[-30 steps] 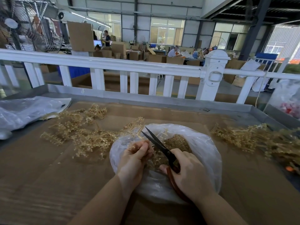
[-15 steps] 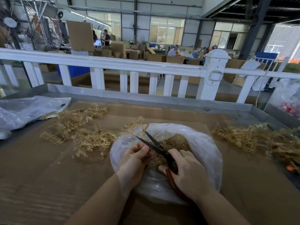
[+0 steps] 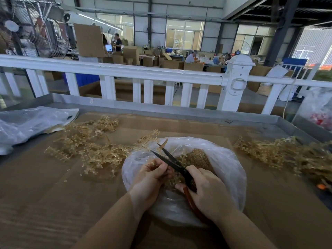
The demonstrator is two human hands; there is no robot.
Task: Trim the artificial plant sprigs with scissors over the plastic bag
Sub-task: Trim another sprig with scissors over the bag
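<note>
**Trimming a sprig above the open bag**

Gripping the red-handled scissors [image 3: 177, 165], the right hand [image 3: 208, 192] has its fingers curled round the handles, and the dark blades stand slightly parted, pointing up and away from the knuckles. Just left of the blades, the left hand [image 3: 150, 178] pinches a tan sprig [image 3: 164, 143] between thumb and curled fingers; the sprig's tip rises past the fingertips, beside the blade points. Directly beneath both hands lies the clear plastic bag [image 3: 226, 164], its mouth open, with a heap of tan trimmings [image 3: 197, 157] inside, just beyond the right hand's fingers. Left of the left hand's fingers a loose pile of sprigs [image 3: 89, 146] spreads over the cardboard-covered table [image 3: 53, 194]. Well right of the right hand lies another pile [image 3: 280, 153]. Farther left rests a second plastic bag [image 3: 30, 123].
</note>
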